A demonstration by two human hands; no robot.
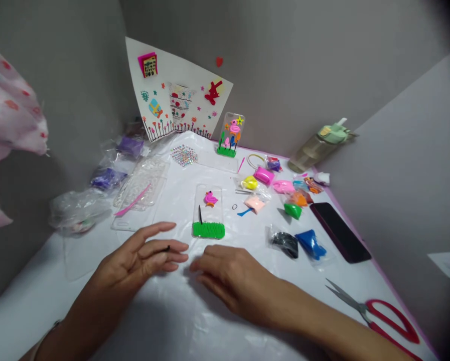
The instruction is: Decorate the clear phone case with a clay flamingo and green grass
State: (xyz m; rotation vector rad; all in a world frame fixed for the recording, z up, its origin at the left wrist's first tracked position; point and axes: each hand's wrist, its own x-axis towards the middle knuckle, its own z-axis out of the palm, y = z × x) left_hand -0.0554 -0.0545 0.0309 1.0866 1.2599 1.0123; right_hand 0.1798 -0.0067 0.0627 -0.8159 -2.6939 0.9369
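Observation:
My left hand, its fingers stretched out, pinches a small bit of black clay between thumb and fingers. Beside it, my right hand hovers low over the table with fingers loosely bent; I see nothing in it. Just beyond both hands lies a clear phone case. Green clay grass covers its lower end, a thin black clay stem rises from the grass, and a pink clay bird sits higher up.
A decorated phone case leans upright at the back. Bagged clay, including black and blue, lies right, near a dark phone and red-handled scissors. Rhinestones, clear packets and a bottle stand farther off.

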